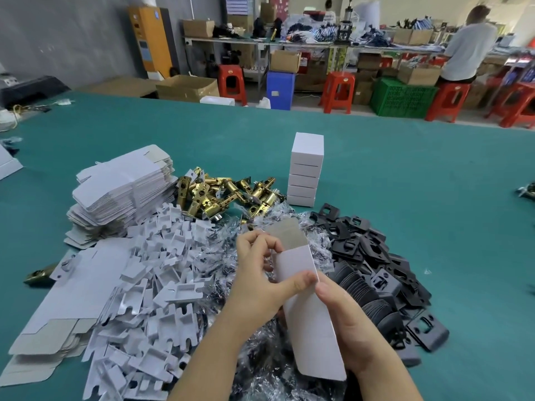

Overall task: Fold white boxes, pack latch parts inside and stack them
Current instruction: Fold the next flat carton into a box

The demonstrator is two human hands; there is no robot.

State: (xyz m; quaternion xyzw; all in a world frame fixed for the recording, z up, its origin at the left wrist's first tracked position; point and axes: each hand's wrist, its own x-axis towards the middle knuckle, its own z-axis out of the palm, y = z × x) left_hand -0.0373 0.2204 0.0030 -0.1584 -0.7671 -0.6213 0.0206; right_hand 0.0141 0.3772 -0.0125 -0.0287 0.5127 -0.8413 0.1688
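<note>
Fingers of the left hand [262, 273] pinching the upper edge of a tall, flat-sided white cardboard box [307, 308], thumb pressed across its front face and curled fingertips at the base of its raised grey-backed end flap [288, 231]; fingers of the right hand [351, 334] wrapped round the box's right edge, thumb on the front panel, so that the box is held upright above the worktop, slightly tilted, between both hands. The step in hand appears to be forming the box: the far end is not yet closed, and no latch part can be seen inside. The next move probably calls for tucking a flap or loading a part, with the right hand steadying the sleeve. Beneath the hands lie clear plastic bags [260, 366]; to the left, white die-cut card inserts [162, 287] and a pile of flat unfolded white box blanks [121, 189]; beyond, brass-coloured metal latch bodies [220, 192]; to the right, black rectangular strike plates [373, 264]. A stack of finished white boxes [306, 169] stands upright on the green worktop [419, 183].
</note>
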